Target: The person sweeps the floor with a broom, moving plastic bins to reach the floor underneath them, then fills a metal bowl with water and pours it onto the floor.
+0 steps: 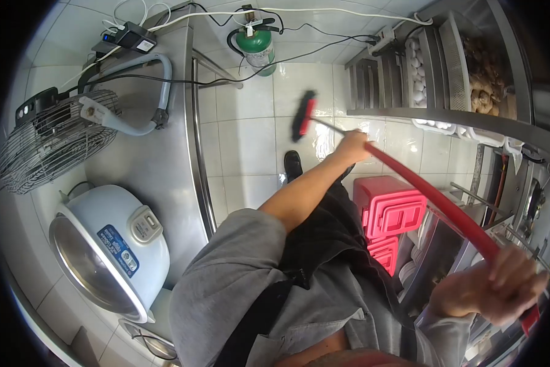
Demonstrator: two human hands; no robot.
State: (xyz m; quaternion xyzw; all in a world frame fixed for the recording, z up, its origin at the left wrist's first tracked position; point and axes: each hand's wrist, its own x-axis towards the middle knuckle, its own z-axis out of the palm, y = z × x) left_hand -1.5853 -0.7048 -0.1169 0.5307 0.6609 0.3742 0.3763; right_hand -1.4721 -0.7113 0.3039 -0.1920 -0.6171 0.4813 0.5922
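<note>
A broom with a red handle (431, 192) slants across the view from lower right to upper middle. Its head (303, 116), red with dark bristles, is on the tiled floor and slightly blurred. My left hand (354, 147) is closed round the lower part of the handle, above my dark shoes. Near the handle's upper end, at the lower right, my right hand (501, 287) is wrapped round it, a little smeared.
At left, a steel table (143, 140) holds a rice cooker (119, 244) and a fan (61, 140). A green cylinder (258, 49) stands by the back wall. Red bins (390, 208) are beside my legs. Steel shelving (434, 110) with eggs lines the right.
</note>
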